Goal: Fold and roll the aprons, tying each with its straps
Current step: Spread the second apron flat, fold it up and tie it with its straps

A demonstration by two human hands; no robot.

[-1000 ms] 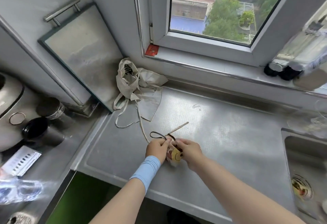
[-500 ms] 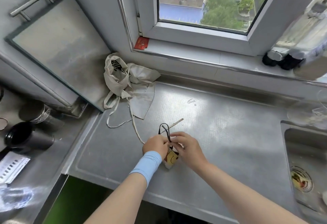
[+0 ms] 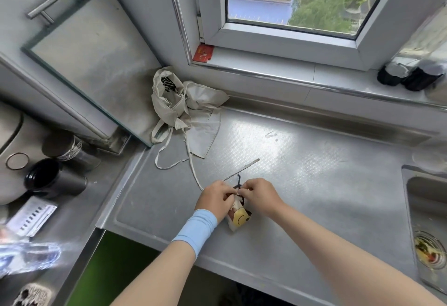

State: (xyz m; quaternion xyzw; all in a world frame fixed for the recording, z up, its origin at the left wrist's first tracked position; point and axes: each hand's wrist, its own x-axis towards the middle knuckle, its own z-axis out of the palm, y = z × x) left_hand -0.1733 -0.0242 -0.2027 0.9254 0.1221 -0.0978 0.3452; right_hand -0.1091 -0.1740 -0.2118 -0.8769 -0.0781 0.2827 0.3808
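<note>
Left hand (image 3: 214, 200): pale blue band at the wrist, fingers curled, pinching the dark strap (image 3: 238, 180) just above the roll.
Right hand (image 3: 260, 195): opposite it and almost touching, fingertips pinching the same strap; the knot itself is hidden between the fingers.
Rolled apron (image 3: 238, 218): small tight bundle, yellow smiley print showing, lying on the steel counter (image 3: 314, 172) near its front edge, directly under both hands.
Pale strap end (image 3: 244, 167): flat on the counter, running away from the hands to the far right.
Beige apron (image 3: 191, 112): crumpled in the back corner below the window, not yet folded; one thin strap trails forward to just beside the left hand.

Handling, as judged: light, soft cloth that likely springs open if the roll is let go, so one hand should bear on the bundle while the strap is drawn. Straps are thin and limp; best taken close to the knot, not at the loose tails.
</note>
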